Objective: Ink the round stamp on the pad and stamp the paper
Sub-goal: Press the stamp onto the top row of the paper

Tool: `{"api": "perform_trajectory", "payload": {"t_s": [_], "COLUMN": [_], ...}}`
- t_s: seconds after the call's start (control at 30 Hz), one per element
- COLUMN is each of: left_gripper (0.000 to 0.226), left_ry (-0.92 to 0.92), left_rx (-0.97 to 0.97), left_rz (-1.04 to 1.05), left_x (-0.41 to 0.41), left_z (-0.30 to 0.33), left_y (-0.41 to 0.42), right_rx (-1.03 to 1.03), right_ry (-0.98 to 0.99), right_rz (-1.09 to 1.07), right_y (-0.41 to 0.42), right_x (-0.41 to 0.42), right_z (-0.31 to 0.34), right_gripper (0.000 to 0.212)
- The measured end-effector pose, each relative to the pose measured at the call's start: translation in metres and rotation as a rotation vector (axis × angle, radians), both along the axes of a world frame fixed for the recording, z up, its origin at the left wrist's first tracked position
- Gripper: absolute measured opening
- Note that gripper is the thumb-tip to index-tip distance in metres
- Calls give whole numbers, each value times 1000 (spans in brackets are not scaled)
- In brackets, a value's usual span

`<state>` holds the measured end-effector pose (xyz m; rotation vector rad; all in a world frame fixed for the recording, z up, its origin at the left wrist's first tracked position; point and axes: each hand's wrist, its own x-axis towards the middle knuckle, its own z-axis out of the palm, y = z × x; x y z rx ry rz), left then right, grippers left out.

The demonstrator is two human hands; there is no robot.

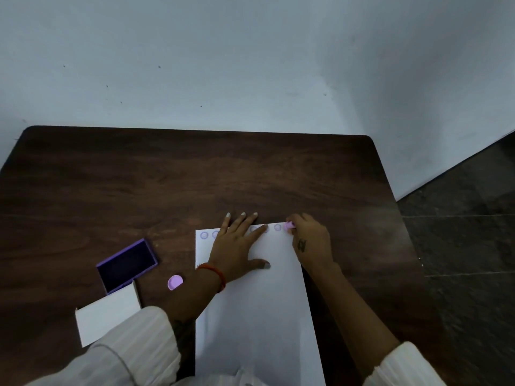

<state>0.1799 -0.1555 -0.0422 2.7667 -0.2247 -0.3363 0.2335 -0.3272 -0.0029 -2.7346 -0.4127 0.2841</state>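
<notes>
A white sheet of paper [259, 310] lies on the dark wooden table [167, 176], with a row of round purple prints along its top edge. My left hand [239, 246] rests flat on the upper part of the sheet, fingers spread. At the paper's top right corner, my right hand [309, 240] grips the small pink round stamp [289, 225] and holds it down against the sheet. To the left of the paper, the purple ink pad [126, 264] lies open.
A round lilac cap [175, 282] lies between the ink pad and the paper. A white box lid [107, 316] sits at the near left, touching the pad. The table's right edge drops to a dark tiled floor [462, 232]. A pale wall stands behind the table.
</notes>
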Motion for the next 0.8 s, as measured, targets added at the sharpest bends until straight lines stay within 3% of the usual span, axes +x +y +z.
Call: {"api": "perform_trajectory", "payload": {"t_s": [0.53,0.8], "left_gripper": [86,86], "left_ry": [-33,-52], "left_rx": [-37,-59], "left_rz": [13,12], "left_x": [-1,-3], "left_z": [-5,-7], "left_y": [1,2], "right_rx": [-95,-99], "right_ry": [2,22], "right_rz": [149,211], "right_y": [3,0], "right_x": [8,11], "right_z": [10,8], "right_gripper": [18,23]}}
